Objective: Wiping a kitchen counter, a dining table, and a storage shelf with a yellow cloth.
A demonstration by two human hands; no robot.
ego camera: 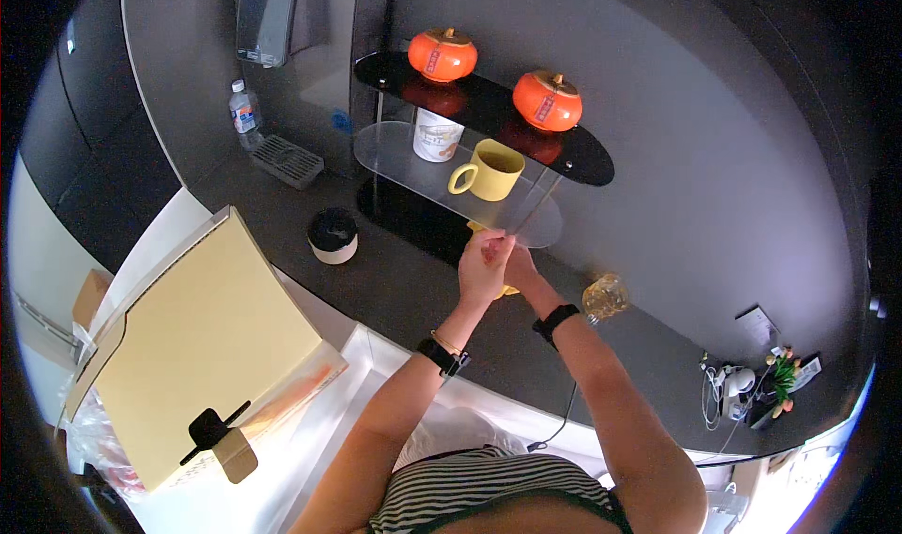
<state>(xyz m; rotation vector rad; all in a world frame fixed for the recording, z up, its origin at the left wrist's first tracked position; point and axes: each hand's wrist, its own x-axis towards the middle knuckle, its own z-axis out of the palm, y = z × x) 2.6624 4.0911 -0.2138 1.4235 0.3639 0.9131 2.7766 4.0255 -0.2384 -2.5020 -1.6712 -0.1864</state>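
My left hand [483, 270] and my right hand [523, 272] are close together at the front edge of a clear oval shelf [394, 155]. Both grip a yellow cloth [509, 292], which shows below and above the fingers. My left hand partly hides the right one. Just above them on the clear shelf stands a yellow mug [495, 171], its handle to the left. Behind it is a white printed cup [437, 136]. On the black upper shelf [486, 94] sit two orange persimmon-shaped jars [442, 55].
Left on the dark counter [394, 308] are a round black-lidded container [333, 236], a drip tray [287, 160] and a plastic bottle [243, 111]. An amber glass [604, 296] stands near my right wrist. A large open cardboard box [211, 344] fills the lower left. Flowers [783, 379] and cables [713, 400] lie right.
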